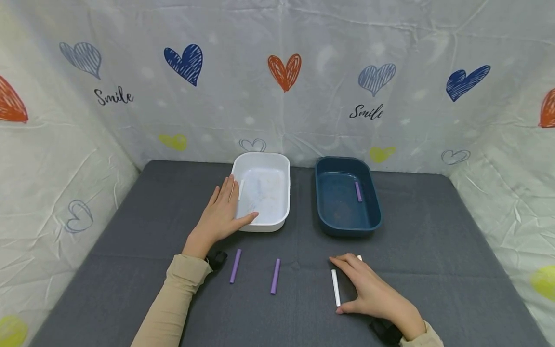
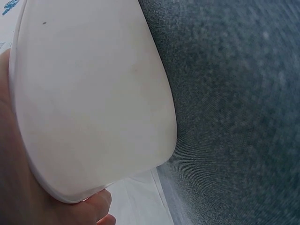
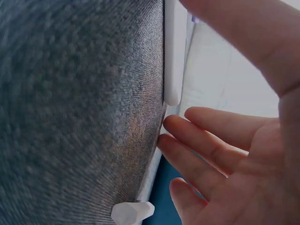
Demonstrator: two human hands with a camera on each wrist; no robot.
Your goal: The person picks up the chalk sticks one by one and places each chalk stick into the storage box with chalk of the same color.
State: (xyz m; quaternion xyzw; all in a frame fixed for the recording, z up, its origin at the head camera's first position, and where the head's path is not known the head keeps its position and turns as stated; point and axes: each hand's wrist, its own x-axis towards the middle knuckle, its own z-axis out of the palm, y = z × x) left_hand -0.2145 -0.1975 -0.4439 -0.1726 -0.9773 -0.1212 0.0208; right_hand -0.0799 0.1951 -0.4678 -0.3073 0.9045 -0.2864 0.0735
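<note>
White stick (image 1: 336,288) inside spread, empty right hand (image 1: 372,294); second stick (image 3: 131,213) plain only in right wrist view

A pale sheet (image 1: 234,29) hangs behind the tabletop (image 1: 130,217), creased, with a vertical fold line near its middle. Across it runs a row of printed hearts: a pale blue one (image 1: 82,58), a dark blue one (image 1: 184,65), a red one (image 1: 284,72), then another pale blue and another dark blue. "Smile" (image 1: 113,96) is written twice in black script; yellow hearts and outlined hearts sit lower down. Wrinkled side walls (image 1: 34,164) of similar printed cloth flank both sides. Grey fabric covers the tabletop, its far corners rounded. The light looks soft and even.
</note>
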